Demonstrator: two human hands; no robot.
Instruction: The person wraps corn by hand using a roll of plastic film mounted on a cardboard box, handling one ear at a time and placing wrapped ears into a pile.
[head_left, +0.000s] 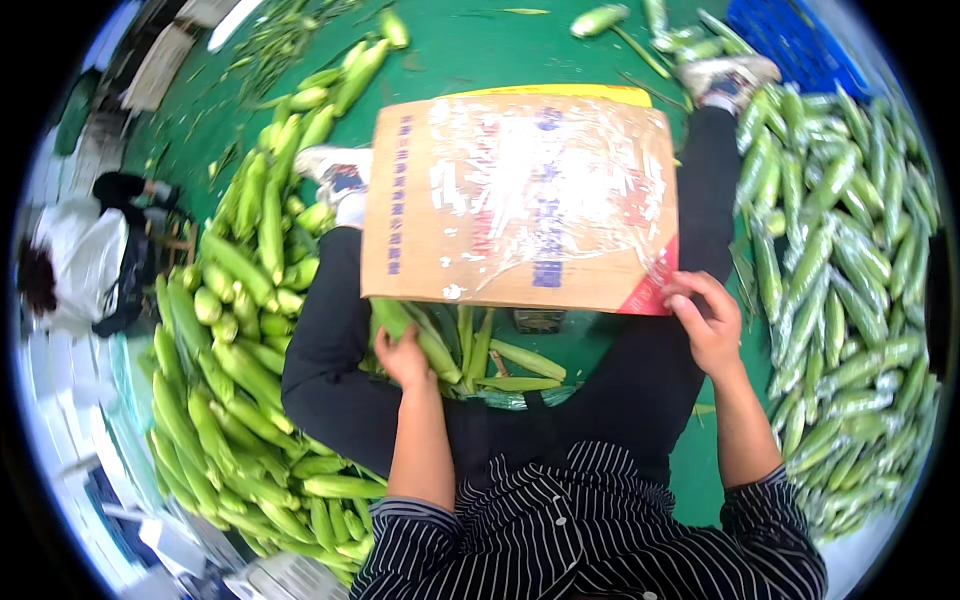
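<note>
Across my knees lies a flat cardboard sheet (409, 247) with printed writing and a red corner. Glossy clear plastic film (510, 187) covers most of its top. My right hand (705, 319) pinches at the red near-right corner, where creases in the film run toward the fingers. Below the sheet's near-left edge, my left hand (405, 356) grips a green husked ear of corn (435, 351), whose far end goes under the cardboard. Loose green husk leaves (525, 360) lie between my legs, beside a small dark object (538, 321) partly hidden by the sheet.
A big heap of unwrapped corn ears (240, 390) curves along my left. Film-wrapped ears (840, 300) are piled on my right, with a blue plastic crate (799, 49) beyond. Husk scraps (274, 49) litter the green floor (442, 52). Another person (79, 247) sits at far left.
</note>
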